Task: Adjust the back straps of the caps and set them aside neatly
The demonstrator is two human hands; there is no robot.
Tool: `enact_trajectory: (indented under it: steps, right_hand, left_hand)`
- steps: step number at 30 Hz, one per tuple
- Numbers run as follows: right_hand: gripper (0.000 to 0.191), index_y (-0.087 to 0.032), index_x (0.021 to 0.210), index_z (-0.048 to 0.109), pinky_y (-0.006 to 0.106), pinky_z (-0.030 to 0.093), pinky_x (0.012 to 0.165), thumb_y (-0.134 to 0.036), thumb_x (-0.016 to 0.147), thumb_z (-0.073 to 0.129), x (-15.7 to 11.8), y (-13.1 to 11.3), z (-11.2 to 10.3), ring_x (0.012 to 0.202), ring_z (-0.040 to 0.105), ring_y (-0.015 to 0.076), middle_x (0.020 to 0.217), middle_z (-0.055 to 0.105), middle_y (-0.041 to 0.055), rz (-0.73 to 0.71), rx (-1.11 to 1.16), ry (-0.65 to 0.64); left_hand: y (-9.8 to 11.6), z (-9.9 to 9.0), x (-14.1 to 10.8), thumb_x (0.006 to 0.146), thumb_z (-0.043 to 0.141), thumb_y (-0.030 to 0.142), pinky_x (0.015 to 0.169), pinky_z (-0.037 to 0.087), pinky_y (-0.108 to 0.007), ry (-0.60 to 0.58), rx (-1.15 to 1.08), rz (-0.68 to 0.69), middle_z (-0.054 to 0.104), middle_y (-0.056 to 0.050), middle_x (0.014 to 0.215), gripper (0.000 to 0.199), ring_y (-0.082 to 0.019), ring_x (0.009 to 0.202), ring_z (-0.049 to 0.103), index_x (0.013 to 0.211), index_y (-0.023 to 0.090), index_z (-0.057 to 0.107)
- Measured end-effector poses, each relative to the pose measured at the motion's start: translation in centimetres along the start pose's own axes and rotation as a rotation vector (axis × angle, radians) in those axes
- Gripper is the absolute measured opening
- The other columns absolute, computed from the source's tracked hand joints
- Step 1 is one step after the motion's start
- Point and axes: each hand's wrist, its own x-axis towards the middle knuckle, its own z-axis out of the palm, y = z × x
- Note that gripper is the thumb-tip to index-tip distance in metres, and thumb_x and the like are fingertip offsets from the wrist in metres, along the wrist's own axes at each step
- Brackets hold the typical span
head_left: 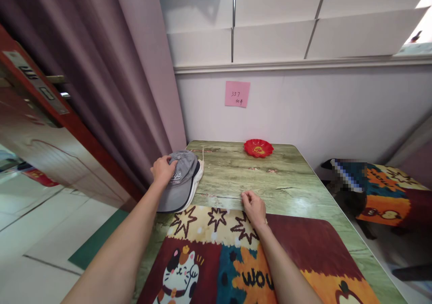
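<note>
A grey baseball cap (185,165) with pale lettering on its front lies at the left edge of the table, its brim toward me. My left hand (164,170) grips the crown from the left, thumb and fingers bent on the cloth. Under this cap show a dark navy brim edge and a white or cream cap (199,174), mostly covered. My right hand (254,206) rests at the far edge of the patterned mat (297,236), fingers curled in and nothing visible in them.
On the green wood-grain table (229,173), a red scalloped dish (258,148) stands near the wall. A pink note (237,94) is stuck on the wall. A curtain (135,70) and a door (64,137) border the left. A stool with a patterned cover (388,200) is at right.
</note>
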Motion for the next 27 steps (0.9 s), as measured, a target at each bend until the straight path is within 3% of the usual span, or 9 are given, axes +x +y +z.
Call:
enact_trajectory:
  steps: [5, 9, 14, 17, 20, 23, 25, 27]
  right_hand:
    - [0.034, -0.023, 0.072, 0.068, 0.028, 0.036, 0.06, -0.051, 0.084, 0.053, 0.0, -0.1, -0.2, 0.06, 0.059, 0.0201, 0.063, 0.068, 0.0032, 0.022, 0.077, -0.008]
    - [0.037, -0.021, 0.071, 0.067, 0.027, 0.037, 0.06, -0.054, 0.082, 0.056, 0.1, 0.1, -0.2, 0.059, 0.056, 0.0189, 0.062, 0.065, 0.0029, 0.04, 0.174, -0.004]
    - [0.044, -0.018, 0.084, 0.065, 0.025, 0.039, 0.051, -0.06, 0.084, 0.052, 0.0, -0.9, -0.2, 0.051, 0.049, 0.0134, 0.069, 0.065, 0.0024, 0.061, 0.392, -0.088]
    - [0.051, -0.018, 0.11, 0.065, 0.022, 0.033, 0.042, -0.061, 0.084, 0.055, -0.2, -2.2, -0.6, 0.045, 0.041, 0.0101, 0.066, 0.062, -0.0004, 0.093, 0.604, -0.256]
    - [0.068, -0.022, 0.138, 0.05, 0.018, 0.027, 0.038, -0.056, 0.08, 0.066, -0.2, -3.2, -1.4, 0.043, 0.038, 0.0077, 0.069, 0.064, -0.0013, 0.186, 0.935, -0.469]
    - [0.076, -0.025, 0.145, 0.04, 0.018, 0.034, 0.038, -0.059, 0.081, 0.064, 0.4, -3.7, -2.5, 0.046, 0.048, 0.0093, 0.085, 0.073, 0.0048, 0.277, 1.13, -0.533]
    - [0.075, -0.027, 0.146, 0.039, 0.021, 0.047, 0.045, -0.066, 0.084, 0.056, 1.0, -3.9, -3.3, 0.067, 0.065, 0.0156, 0.106, 0.073, 0.0111, 0.292, 1.22, -0.536]
    - [0.072, -0.03, 0.144, 0.042, 0.03, 0.058, 0.065, -0.07, 0.085, 0.05, 1.7, -4.1, -4.2, 0.101, 0.068, 0.0227, 0.131, 0.064, 0.0122, 0.245, 1.306, -0.493]
  left_hand:
    - [0.6, -1.3, 0.1, 0.082, 0.056, 0.033, 0.084, 0.046, -0.039, 0.04, 0.032, 0.073, 0.073, -0.014, 0.107, 0.031, -0.03, 0.1, 0.064, 0.102, 0.018, 0.074]
    - [2.0, -4.8, -0.4, 0.082, 0.056, 0.034, 0.084, 0.046, -0.036, 0.121, 0.011, 0.203, 0.073, -0.008, 0.096, 0.025, -0.027, 0.093, 0.064, 0.093, 0.021, 0.075]
    - [7.4, -11.1, -4.2, 0.082, 0.06, 0.035, 0.085, 0.046, -0.035, 0.259, -0.129, 0.471, 0.07, -0.004, 0.088, 0.019, -0.023, 0.089, 0.063, 0.084, 0.023, 0.074]
    - [11.4, -13.3, -7.1, 0.084, 0.059, 0.036, 0.087, 0.045, -0.035, 0.291, -0.275, 0.575, 0.069, -0.002, 0.091, 0.02, -0.021, 0.091, 0.062, 0.087, 0.023, 0.074]
    - [14.3, -12.4, -9.0, 0.084, 0.061, 0.034, 0.085, 0.047, -0.033, 0.203, -0.407, 0.625, 0.071, -0.001, 0.089, 0.018, -0.02, 0.088, 0.062, 0.086, 0.023, 0.075]
    - [15.9, -9.1, -9.7, 0.082, 0.063, 0.032, 0.082, 0.049, -0.033, 0.037, -0.507, 0.611, 0.073, -0.001, 0.085, 0.014, -0.02, 0.084, 0.063, 0.083, 0.024, 0.075]
    - [16.9, -6.9, -9.9, 0.082, 0.063, 0.029, 0.081, 0.05, -0.033, -0.054, -0.562, 0.609, 0.074, -0.001, 0.082, 0.013, -0.02, 0.081, 0.064, 0.083, 0.024, 0.075]
    - [17.9, -5.2, -10.2, 0.083, 0.062, 0.026, 0.081, 0.05, -0.033, -0.078, -0.596, 0.656, 0.075, -0.001, 0.083, 0.013, -0.02, 0.082, 0.064, 0.083, 0.024, 0.075]
